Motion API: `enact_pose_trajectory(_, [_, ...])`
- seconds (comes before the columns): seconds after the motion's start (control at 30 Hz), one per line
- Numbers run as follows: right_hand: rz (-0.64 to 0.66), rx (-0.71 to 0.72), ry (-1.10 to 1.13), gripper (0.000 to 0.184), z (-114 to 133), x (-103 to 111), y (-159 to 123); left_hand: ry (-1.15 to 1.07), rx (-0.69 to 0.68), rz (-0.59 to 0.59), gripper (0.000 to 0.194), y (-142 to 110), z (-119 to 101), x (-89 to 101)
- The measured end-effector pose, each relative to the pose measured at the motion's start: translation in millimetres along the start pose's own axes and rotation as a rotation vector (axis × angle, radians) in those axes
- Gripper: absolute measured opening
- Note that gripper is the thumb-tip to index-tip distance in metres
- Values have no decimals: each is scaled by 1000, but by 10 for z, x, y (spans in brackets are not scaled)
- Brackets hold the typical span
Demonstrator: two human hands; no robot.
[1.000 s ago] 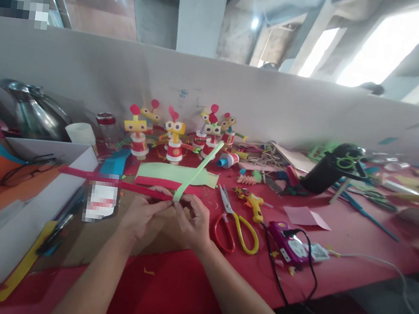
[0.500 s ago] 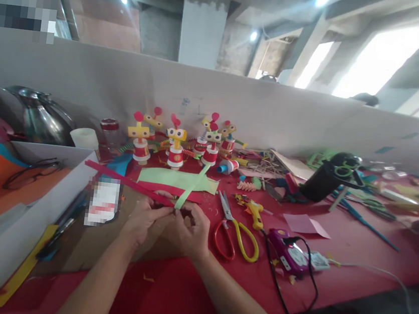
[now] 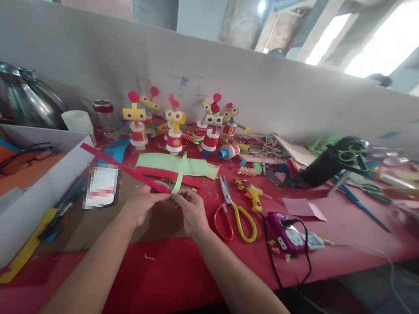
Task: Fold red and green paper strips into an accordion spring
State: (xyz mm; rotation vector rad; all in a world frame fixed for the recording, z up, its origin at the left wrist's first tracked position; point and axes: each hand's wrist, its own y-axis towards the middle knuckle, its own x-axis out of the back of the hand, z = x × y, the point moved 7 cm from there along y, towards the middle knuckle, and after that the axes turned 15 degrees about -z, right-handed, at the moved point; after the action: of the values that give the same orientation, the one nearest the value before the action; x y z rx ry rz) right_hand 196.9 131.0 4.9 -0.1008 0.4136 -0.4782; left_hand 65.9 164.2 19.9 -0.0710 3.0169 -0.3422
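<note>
Two narrow paper strips meet at one end between my hands. The red paper strip (image 3: 118, 162) runs out to the left, and the light green paper strip (image 3: 179, 178) points away from me. My left hand (image 3: 144, 204) is closed on the red strip near the joined end. With thumb and fingers, my right hand (image 3: 191, 208) pinches the green strip where it crosses the red one. Below both hands lies a brown board (image 3: 164, 222). Just beyond them rest a wide light green paper sheet (image 3: 156, 161) and a red paper band (image 3: 187, 180).
Scissors (image 3: 229, 204) with red and yellow handles, a yellow glue gun (image 3: 253, 200) and a purple power box (image 3: 280, 230) lie to the right. Several paper-cup figures (image 3: 174, 140) stand behind. A white box (image 3: 35, 190) and a steel jug (image 3: 26, 101) are at left.
The green strip has swung from leaning right to nearly straight away from me. My right fingers have closed in tighter at the joint. The camera view has tilted downward.
</note>
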Motion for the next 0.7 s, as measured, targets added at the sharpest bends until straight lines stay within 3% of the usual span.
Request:
enact_pose_trajectory(0.1, [-21, -39, 10, 17, -24, 18, 12, -8, 38, 59, 35, 7, 12, -1])
enact_pose_trajectory(0.33, [-22, -103, 13, 19, -59, 28, 21, -87, 91, -18, 25, 56, 94, 36])
enact_pose_trajectory(0.7, [17, -135, 52, 23, -95, 11, 14, -95, 155, -52, 29, -28, 105, -29])
